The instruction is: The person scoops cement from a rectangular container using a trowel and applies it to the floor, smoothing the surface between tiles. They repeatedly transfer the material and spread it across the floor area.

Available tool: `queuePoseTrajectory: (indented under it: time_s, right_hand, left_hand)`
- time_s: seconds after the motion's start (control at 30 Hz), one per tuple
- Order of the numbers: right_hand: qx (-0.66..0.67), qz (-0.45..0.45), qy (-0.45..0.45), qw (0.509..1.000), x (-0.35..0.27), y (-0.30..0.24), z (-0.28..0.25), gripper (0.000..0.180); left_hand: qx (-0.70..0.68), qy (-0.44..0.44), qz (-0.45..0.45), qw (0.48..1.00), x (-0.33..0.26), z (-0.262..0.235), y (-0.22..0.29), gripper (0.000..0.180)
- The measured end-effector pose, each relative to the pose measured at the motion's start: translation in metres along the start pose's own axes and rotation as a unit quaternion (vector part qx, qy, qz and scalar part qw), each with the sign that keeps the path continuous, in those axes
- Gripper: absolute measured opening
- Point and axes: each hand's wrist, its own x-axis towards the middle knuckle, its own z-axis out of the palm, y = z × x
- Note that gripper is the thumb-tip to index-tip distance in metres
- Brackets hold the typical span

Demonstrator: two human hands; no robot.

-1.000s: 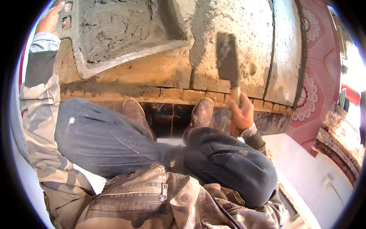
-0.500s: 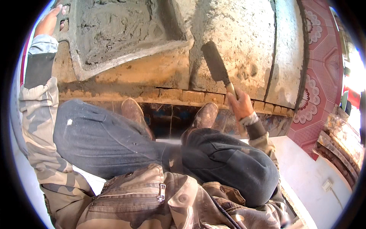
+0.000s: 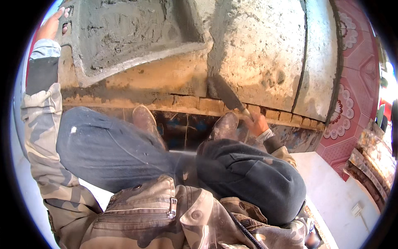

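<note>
In my right hand [image 3: 257, 124] is a trowel [image 3: 226, 93] with a long, mortar-smeared blade and a pale handle; my fingers are closed round the handle. Its blade tip lies at the front end of the grey mortar-filled joint [image 3: 218, 62] between two slabs, just above the brick edge. At the upper left, my left hand [image 3: 50, 26] grips the handle opening at the side of a grey mortar tray [image 3: 137, 63]. Wet grey mortar [image 3: 124, 31] is spread over the tray's bottom. The tray rests on the slab, with its near edge slanting.
A pale, rough slab [image 3: 261, 54] stretches to the right, with a dark gap [image 3: 302, 62] farther along. Below runs a brick ledge [image 3: 211, 104]. My boots [image 3: 226, 125] stand close under it. Red patterned tiling [image 3: 358, 70] and stacked boards [image 3: 370, 162] are on the right.
The trowel has swung down and left, from over the right slab to the lower end of the mortar joint. My right hand has dropped slightly. My left hand keeps its grip on the tray.
</note>
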Motion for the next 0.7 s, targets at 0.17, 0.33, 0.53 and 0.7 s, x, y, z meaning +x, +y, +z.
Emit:
queuePoseTrajectory:
  time_s: [0.17,0.33,0.53,0.7]
  right_hand:
    - [0.02,0.019,0.046,0.999,-0.001,0.012,0.001,0.029]
    - [-0.023,-0.014,-0.027,0.999,0.001,0.021,-0.018,0.031]
    - [-0.046,-0.049,-0.084,0.994,0.016,0.016,-0.028,0.031]
    - [-0.012,-0.04,-0.023,0.999,0.023,0.009,-0.038,0.031]
  left_hand:
    - [0.018,0.019,-0.033,0.999,-0.011,0.004,0.009,0.034]
    - [0.045,-0.033,-0.005,0.998,0.004,-0.005,-0.003,0.038]
    - [0.016,-0.041,0.022,0.999,0.05,-0.041,-0.037,0.044]
    - [0.009,-0.071,-0.011,0.997,0.047,-0.04,-0.038,0.043]
